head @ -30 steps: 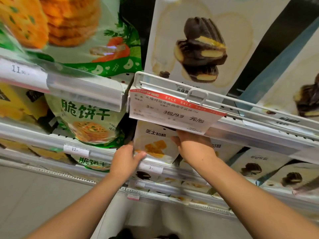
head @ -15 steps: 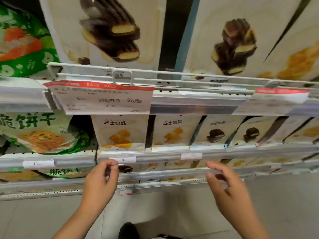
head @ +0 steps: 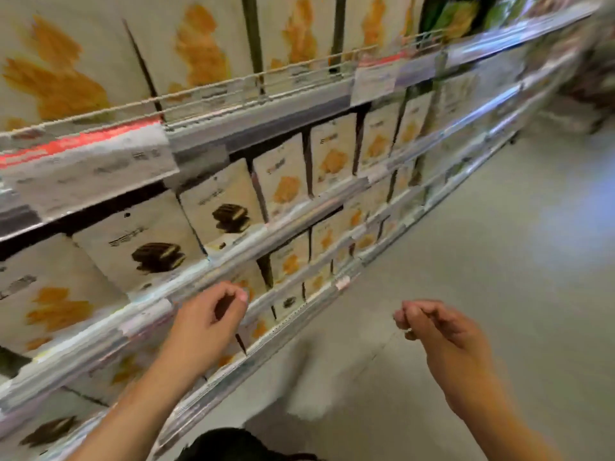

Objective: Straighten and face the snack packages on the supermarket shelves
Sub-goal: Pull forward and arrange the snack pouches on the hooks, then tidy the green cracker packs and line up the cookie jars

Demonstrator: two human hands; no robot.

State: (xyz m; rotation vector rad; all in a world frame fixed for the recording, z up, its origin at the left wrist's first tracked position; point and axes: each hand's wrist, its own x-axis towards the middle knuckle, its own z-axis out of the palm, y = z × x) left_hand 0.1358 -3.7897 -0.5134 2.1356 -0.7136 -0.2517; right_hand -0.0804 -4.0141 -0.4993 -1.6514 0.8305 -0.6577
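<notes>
1. We see the shelves [head: 266, 104] fill the frame from nine o'clock round to one o'clock, several tiers running away toward the upper right, and the whole view is smeared with motion.
2. We find the snack packages [head: 143, 247] standing in rows on every tier, cream fronts facing the aisle. Some show a dark sandwich biscuit, others an orange snack. Each pack stands on end, its long axis running up the shelf, and its face points out toward us.
3. We pick out a red-and-white sale tag [head: 90, 168] hanging at ten o'clock on the upper rail, its print too blurred to read.
4. We have the left hand [head: 209, 321] at about seven o'clock, just in front of the lower shelf rail, fingers curled in loosely with the tips near the thumb. It holds nothing we can see; whether it touches the rail we cannot tell.
5. We have the right hand [head: 442, 331] at five o'clock, out over the floor and well apart from the shelves, fingers loosely curled and empty.
6. We judge this a gap between packs: no package is gripped. The next move calls for choosing a crooked or set-back pack, reaching in and squaring it to the rail.
</notes>
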